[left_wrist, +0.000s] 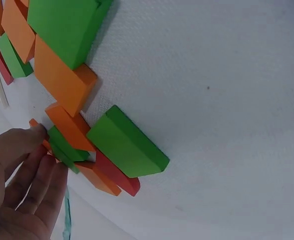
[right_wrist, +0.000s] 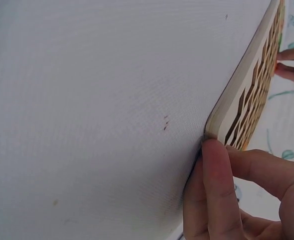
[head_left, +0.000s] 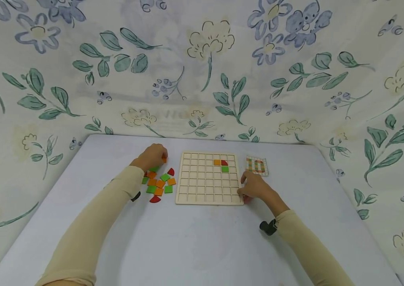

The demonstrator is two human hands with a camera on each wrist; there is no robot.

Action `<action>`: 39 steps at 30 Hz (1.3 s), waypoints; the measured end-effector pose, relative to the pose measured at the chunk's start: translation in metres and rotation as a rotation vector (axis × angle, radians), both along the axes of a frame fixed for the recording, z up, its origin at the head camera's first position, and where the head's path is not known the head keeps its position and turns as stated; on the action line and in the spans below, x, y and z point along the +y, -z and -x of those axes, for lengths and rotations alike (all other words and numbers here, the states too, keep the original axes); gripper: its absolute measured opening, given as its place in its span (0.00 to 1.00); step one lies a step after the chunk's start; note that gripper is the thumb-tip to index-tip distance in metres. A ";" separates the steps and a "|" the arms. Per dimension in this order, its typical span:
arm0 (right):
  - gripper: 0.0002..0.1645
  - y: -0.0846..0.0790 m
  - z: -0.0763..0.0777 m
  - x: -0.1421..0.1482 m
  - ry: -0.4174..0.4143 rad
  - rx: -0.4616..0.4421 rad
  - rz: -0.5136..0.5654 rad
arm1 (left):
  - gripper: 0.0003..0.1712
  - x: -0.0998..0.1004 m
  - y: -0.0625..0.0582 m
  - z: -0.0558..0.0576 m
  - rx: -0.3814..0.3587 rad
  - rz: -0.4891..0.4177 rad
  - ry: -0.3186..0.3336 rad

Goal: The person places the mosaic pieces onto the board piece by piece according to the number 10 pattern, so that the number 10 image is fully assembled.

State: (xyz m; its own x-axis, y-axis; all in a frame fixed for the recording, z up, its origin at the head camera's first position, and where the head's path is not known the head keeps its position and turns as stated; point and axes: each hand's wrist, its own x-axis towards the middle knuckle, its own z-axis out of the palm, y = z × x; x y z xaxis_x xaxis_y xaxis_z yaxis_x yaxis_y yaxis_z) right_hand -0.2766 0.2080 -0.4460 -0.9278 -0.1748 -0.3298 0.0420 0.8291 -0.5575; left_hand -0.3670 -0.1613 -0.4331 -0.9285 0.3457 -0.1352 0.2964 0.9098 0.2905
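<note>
My left hand [head_left: 153, 155] pinches an orange square tile [head_left: 164, 160] between thumb and fingertips, left of the wooden grid board [head_left: 202, 178]. Below that hand lies a loose group of green, orange and red tiles, among them a green tile [left_wrist: 127, 142] and an orange tile [left_wrist: 64, 75]. At the board's lower right corner, my right hand [head_left: 257, 186] grips the edge with thumb and fingers. Three pieces sit in cells at the board's upper right: an orange square [head_left: 217, 162], a red quarter-round [head_left: 225, 163] and a green square [head_left: 225, 169].
A small card [head_left: 257, 166] with a coloured grid pattern lies to the right of the board. The white table [head_left: 187, 246] meets a flowered cloth [head_left: 173, 79] at its back and sides. A red quarter-round piece [head_left: 155, 199] lies nearest the front of the loose tiles.
</note>
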 end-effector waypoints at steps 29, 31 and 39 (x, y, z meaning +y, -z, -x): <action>0.21 0.002 0.001 0.003 0.010 -0.025 0.038 | 0.13 0.145 0.006 -0.033 0.129 -0.187 0.357; 0.21 0.003 0.002 0.003 0.004 -0.025 0.031 | 0.13 0.156 0.008 -0.034 0.118 -0.177 0.362; 0.20 0.002 0.003 0.003 -0.008 -0.024 0.049 | 0.02 0.182 0.016 -0.035 0.197 -0.147 0.429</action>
